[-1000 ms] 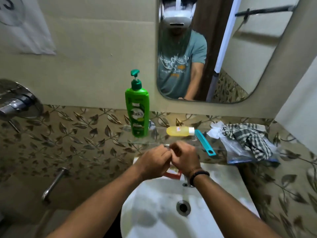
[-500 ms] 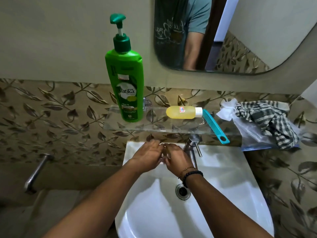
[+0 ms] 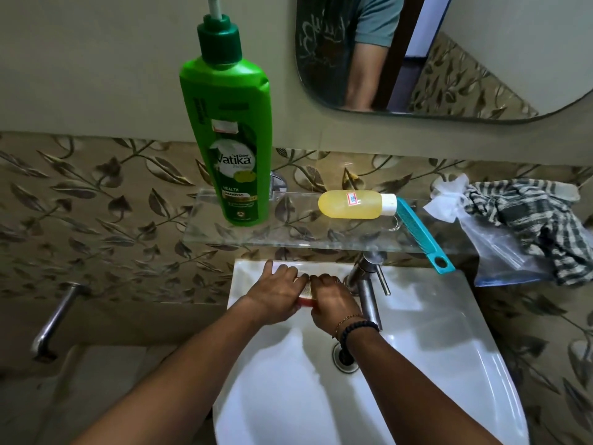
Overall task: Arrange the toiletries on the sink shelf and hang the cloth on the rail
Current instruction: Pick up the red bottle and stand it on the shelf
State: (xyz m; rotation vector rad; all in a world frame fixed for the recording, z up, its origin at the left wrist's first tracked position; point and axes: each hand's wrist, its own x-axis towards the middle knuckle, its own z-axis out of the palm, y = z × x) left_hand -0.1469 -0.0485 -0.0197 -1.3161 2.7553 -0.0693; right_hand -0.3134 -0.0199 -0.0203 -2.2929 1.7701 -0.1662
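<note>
A tall green pump shampoo bottle (image 3: 224,139) stands upright at the left end of the glass shelf (image 3: 288,236). To its right on the shelf lie a small yellow bottle (image 3: 349,205) on its side and a teal comb (image 3: 420,239) that sticks out over the front edge. A checked cloth (image 3: 529,220) is bunched on a clear plastic bag (image 3: 500,252) at the shelf's right end. Below the shelf, my left hand (image 3: 276,293) and my right hand (image 3: 333,300) meet on a red and white packet (image 3: 306,300) lying on the sink's back rim, mostly hidden by my fingers.
The steel tap (image 3: 365,284) stands just right of my right hand on the white sink (image 3: 417,348). A mirror (image 3: 481,59) hangs above the shelf. A metal spout (image 3: 54,322) juts from the patterned wall at lower left. No rail is in view.
The camera has moved closer and tilted down. Both hands have dropped from in front of the shelf to the sink's back rim, with the packet between them.
</note>
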